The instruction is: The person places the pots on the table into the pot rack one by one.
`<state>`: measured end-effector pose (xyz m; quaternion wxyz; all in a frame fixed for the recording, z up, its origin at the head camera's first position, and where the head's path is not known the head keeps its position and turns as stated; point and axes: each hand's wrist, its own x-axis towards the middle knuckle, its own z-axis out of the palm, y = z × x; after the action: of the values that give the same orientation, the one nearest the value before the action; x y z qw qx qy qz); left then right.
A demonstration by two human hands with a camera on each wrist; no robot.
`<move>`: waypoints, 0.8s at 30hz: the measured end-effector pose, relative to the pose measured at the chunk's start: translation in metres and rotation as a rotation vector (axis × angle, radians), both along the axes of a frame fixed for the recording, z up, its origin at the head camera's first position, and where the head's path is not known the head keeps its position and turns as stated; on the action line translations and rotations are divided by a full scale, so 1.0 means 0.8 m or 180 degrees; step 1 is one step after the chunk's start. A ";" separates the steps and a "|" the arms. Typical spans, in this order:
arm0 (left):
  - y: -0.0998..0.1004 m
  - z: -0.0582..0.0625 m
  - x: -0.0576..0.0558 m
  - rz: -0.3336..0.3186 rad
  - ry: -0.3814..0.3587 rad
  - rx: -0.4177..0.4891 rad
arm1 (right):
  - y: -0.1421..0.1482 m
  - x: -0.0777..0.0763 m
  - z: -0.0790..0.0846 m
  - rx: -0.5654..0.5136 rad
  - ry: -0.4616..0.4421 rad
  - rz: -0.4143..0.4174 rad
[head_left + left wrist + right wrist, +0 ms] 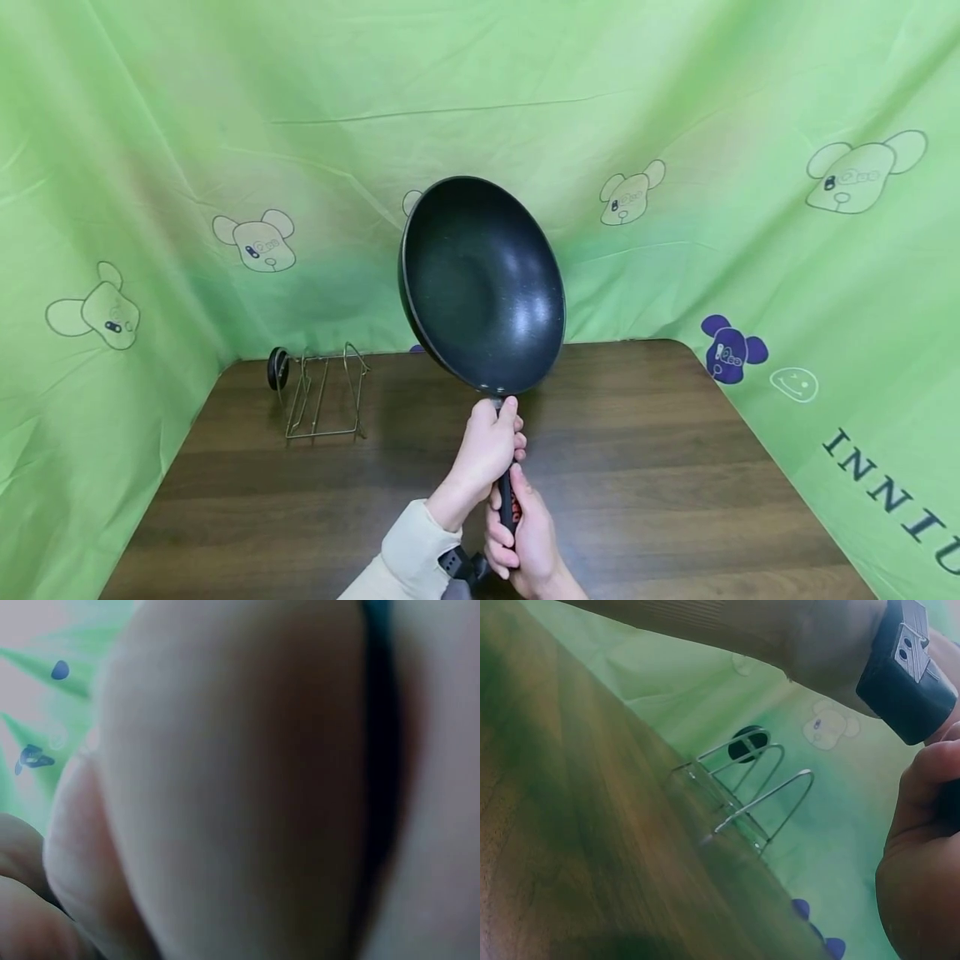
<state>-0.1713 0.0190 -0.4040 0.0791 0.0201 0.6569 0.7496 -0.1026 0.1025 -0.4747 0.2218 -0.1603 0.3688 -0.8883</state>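
Note:
A black wok [480,287] is held up over the table in the head view, tilted so that its inside faces the camera. Close below the rim, my left hand [487,442] grips the upper part of the black handle. My right hand [528,533] holds the lower handle [506,500], with its fingers wrapped around it. Blurred skin of the left hand [225,787] fills most of the left wrist view. At the right edge of the right wrist view, the right hand [919,877] curls around a dark piece of the handle.
On the brown wooden table [637,467], a wire rack [322,396] stands at the back left. Beside it is a round black disc [278,368]. A green cloth [510,67] with printed mouse heads hangs around the table's back and sides.

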 end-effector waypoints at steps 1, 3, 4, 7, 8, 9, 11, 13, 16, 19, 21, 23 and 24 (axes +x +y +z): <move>-0.001 0.000 0.000 0.0010 0.0022 -0.0014 | -0.001 0.000 0.000 -0.0010 0.0008 0.0022; -0.003 0.001 0.000 0.0013 0.0045 -0.0043 | -0.001 -0.001 0.000 -0.0020 0.0012 0.0060; -0.004 0.001 -0.001 0.0011 0.0057 -0.0050 | -0.002 -0.002 -0.001 -0.0014 0.0012 0.0061; -0.007 0.001 -0.001 0.0007 0.0063 -0.0090 | -0.004 -0.003 -0.001 -0.0011 0.0003 0.0074; -0.008 0.001 -0.002 0.0000 0.0052 -0.0106 | -0.004 -0.004 -0.002 -0.0016 0.0009 0.0079; -0.009 0.000 -0.002 -0.0001 0.0050 -0.0110 | -0.005 -0.004 -0.002 -0.0024 0.0020 0.0077; -0.011 0.000 -0.002 0.0004 0.0036 -0.0116 | -0.007 -0.005 -0.002 -0.0029 0.0023 0.0073; -0.012 0.000 -0.002 0.0011 0.0037 -0.0135 | -0.008 -0.006 -0.002 -0.0032 0.0027 0.0067; -0.014 -0.001 -0.002 -0.0006 0.0070 -0.0156 | -0.009 -0.006 -0.002 -0.0001 -0.0008 0.0059; -0.016 -0.002 -0.002 -0.0005 0.0087 -0.0203 | -0.010 -0.006 -0.002 -0.0004 -0.0037 0.0089; -0.017 -0.002 -0.001 0.0029 0.0086 -0.0220 | -0.011 -0.006 -0.002 -0.0017 -0.0037 0.0105; -0.018 -0.002 -0.001 0.0074 0.0075 -0.0237 | -0.012 -0.006 -0.003 -0.0025 -0.0017 0.0119; -0.019 -0.002 0.000 0.0097 0.0076 -0.0263 | -0.013 -0.006 -0.003 -0.0023 -0.0005 0.0128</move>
<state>-0.1715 0.0041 -0.4059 0.0607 0.0158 0.6884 0.7226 -0.1071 0.0921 -0.4773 0.2393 -0.1679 0.3621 -0.8851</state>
